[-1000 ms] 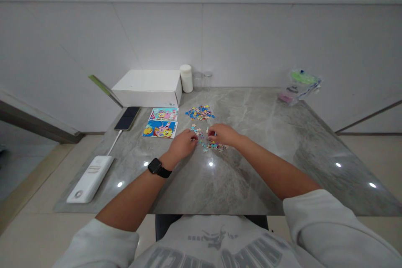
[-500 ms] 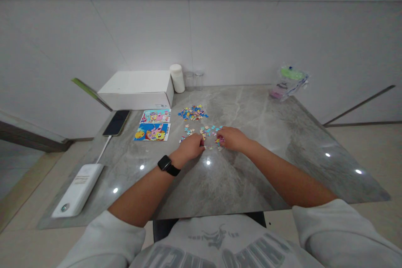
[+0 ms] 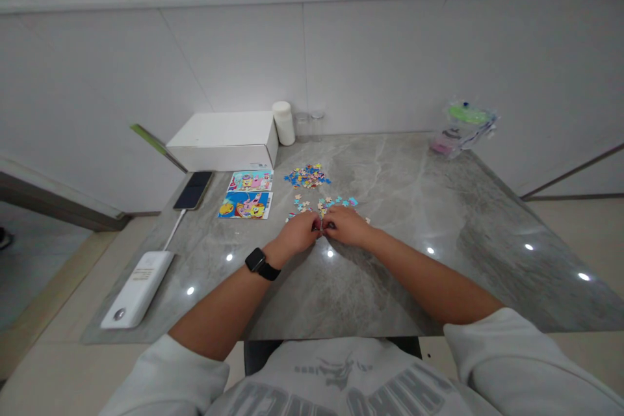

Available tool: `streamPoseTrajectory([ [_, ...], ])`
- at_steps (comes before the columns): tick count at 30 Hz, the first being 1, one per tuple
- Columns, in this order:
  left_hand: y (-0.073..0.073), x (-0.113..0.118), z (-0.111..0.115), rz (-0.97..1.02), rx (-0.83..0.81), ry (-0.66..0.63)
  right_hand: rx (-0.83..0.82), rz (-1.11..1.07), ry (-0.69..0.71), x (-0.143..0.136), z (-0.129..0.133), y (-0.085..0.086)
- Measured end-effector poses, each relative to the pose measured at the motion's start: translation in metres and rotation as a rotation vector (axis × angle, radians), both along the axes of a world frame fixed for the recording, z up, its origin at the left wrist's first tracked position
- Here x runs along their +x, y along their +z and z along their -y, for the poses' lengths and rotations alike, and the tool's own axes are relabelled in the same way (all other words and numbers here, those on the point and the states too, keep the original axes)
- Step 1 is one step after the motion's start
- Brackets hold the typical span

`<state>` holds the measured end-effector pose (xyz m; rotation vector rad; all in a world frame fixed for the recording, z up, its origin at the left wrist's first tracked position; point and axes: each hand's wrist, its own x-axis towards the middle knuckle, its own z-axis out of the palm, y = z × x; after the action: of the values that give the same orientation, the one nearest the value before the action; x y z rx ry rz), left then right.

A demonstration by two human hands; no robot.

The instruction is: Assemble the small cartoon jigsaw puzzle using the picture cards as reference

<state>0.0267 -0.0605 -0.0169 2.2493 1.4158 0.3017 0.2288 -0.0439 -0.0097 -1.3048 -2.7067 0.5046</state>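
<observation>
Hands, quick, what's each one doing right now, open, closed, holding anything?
Left hand: fingers curled, tips pinching among the loose puzzle pieces; which piece cannot be told.
Right hand: fingers curled, meeting the left at the pieces; grip cannot be told.

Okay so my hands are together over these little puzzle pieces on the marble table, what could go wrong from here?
1. The loose pieces lie scattered just beyond the left hand and right hand; a sweep of either wrist could push them out of place, or perhaps into the pile behind.
2. The table looks glossy, so small pieces may slide easily.
3. The pieces are tiny, and whatever sits between the fingertips is hidden, so it might slip unnoticed.
</observation>
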Motion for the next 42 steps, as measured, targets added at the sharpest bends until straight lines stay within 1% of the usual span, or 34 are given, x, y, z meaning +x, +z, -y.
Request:
streamPoseTrajectory([
  [5,0.000,-0.005,-0.002,0.156,-0.090,0.058,-0.054,-0.059,-0.025,0.007,-0.004,0.003],
  [9,0.000,-0.006,-0.012,0.230,-0.203,0.085,-0.016,-0.065,-0.007,0.017,-0.007,0.007],
  [11,0.001,-0.008,-0.016,0.185,-0.190,0.077,-0.037,-0.009,0.003,0.023,-0.010,0.008],
  [13,0.003,-0.010,-0.019,0.079,-0.110,0.063,-0.078,0.059,0.004,0.028,-0.015,0.008],
  [15,0.008,-0.010,-0.019,-0.035,-0.015,0.069,-0.078,0.098,-0.036,0.029,-0.021,0.009],
  [17,0.013,-0.005,-0.019,-0.109,0.046,0.099,-0.027,0.106,-0.112,0.024,-0.028,0.010],
  [19,0.019,0.004,-0.019,-0.147,0.057,0.128,0.025,0.119,-0.159,0.015,-0.033,0.011],
  [21,0.023,0.015,-0.020,-0.186,0.038,0.145,0.045,0.144,-0.159,0.005,-0.037,0.011],
  [25,0.025,0.030,-0.024,-0.237,0.004,0.166,0.030,0.167,-0.142,-0.001,-0.041,0.006],
  [28,0.020,0.030,-0.028,-0.187,-0.002,0.154,0.017,0.141,-0.134,0.003,-0.042,0.003],
  [32,0.014,0.022,-0.031,-0.101,0.008,0.123,0.008,0.115,-0.108,0.007,-0.042,0.004],
  [35,0.014,0.013,-0.031,-0.034,0.018,0.112,-0.005,0.085,-0.077,0.008,-0.040,0.008],
  [37,0.014,0.007,-0.030,0.019,0.011,0.099,-0.025,0.052,-0.028,0.009,-0.037,0.011],
  [40,0.016,0.001,-0.028,0.053,-0.037,0.059,-0.058,0.026,0.052,0.012,-0.031,0.014],
  [42,0.016,0.000,-0.027,0.059,-0.087,0.048,-0.049,0.019,0.057,0.014,-0.027,0.014],
])
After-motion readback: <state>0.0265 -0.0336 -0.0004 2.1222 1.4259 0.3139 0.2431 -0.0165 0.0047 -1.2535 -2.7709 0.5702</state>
